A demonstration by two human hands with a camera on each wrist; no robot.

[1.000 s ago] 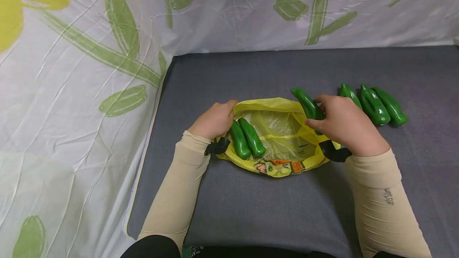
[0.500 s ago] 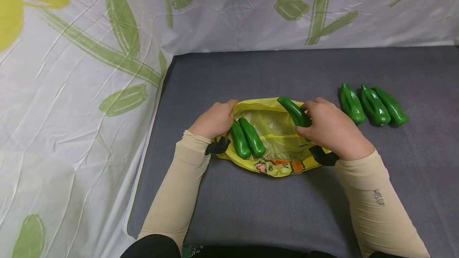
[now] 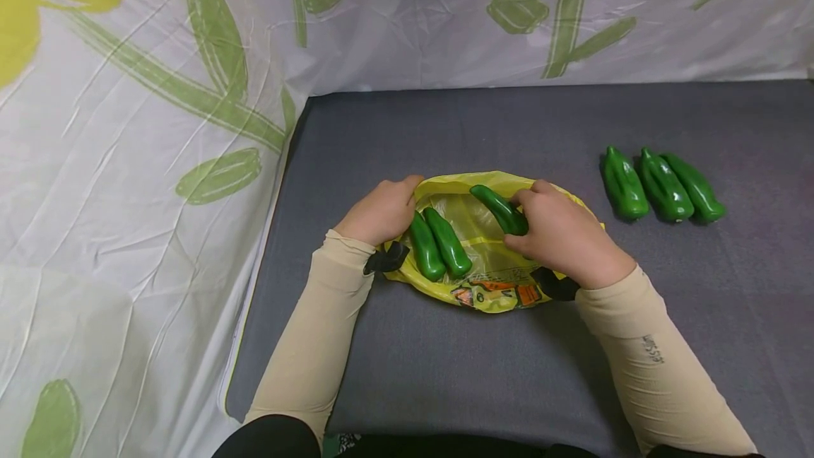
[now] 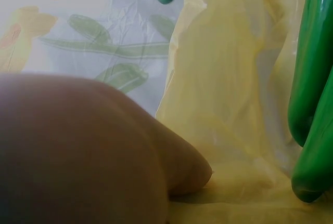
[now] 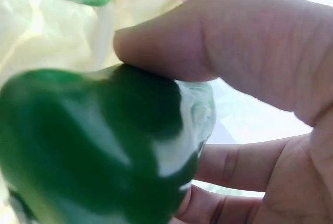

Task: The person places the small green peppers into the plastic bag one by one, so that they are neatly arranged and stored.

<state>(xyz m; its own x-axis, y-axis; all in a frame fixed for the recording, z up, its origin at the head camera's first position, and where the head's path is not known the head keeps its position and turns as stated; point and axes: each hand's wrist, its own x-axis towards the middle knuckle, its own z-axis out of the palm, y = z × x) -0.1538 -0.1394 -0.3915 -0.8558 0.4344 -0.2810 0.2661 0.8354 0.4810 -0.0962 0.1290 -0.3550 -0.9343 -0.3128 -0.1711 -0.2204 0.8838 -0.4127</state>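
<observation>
A yellow plastic bag [image 3: 487, 302] lies with its mouth spread wide. My left hand [image 3: 380, 212] pinches the left side of the rim between thumb and fingers; the left wrist view shows the thumb [image 4: 187, 169] against the yellow film. Two green peppers [image 3: 448, 242] rest side by side inside the bag, close to that hand. Above the bag's right half, my right hand [image 3: 562, 235] grips another green pepper [image 3: 499, 209] by its thick end, the narrow end pointing up and left. In the right wrist view, thumb and fingers clasp this glossy pepper [image 5: 99, 146].
Three more green peppers [image 3: 661, 186] lie in a row on the grey tabletop [image 3: 458, 133], right of the bag. White sheeting [image 3: 420, 20] with painted leaves rises behind the table and along its left side.
My right hand has carried its pepper left, from beyond the bag's right rim to over the opening. My left hand has stayed on the rim.
</observation>
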